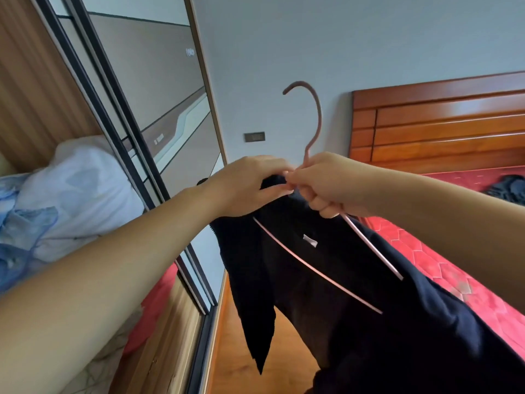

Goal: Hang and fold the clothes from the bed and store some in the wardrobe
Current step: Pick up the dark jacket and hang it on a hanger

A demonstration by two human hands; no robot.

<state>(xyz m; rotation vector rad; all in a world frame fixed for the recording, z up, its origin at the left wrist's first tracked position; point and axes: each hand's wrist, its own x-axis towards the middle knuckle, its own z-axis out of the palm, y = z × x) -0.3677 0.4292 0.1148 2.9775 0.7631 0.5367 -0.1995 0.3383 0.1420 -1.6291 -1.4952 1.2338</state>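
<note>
At the centre of the view a person holds up a pink wire hanger (311, 118) with a black garment (355, 280) partly threaded onto it. The right hand (326, 184) is clenched around the hanger just below the neck of its hook, where the wire splits into the two shoulder arms. The left hand (250, 184) touches it from the 9 o'clock side, its fingers (279, 190) pinching a fold of the black cloth at the hanger's top. Both pink arms of the hanger show bare against the fabric, running down toward 5 o'clock, so the garment looks draped behind or around the wire rather than seated over its shoulders; I judge the hanging of this piece to be under way, not finished. The cloth trails down to 6 o'clock above the wooden floor (241, 362). At 3 o'clock lies the bed (443, 265) with its red cover and wooden headboard (443, 123), and a dark heap of clothing (508, 187) rests on it at the far right edge, so more remains to be sorted. At 9 o'clock stands the wardrobe with its mirrored sliding door (136, 89); pale bedding (74, 194) is piled at its open side. Nothing in view shows anything hung on a rail yet.
</note>
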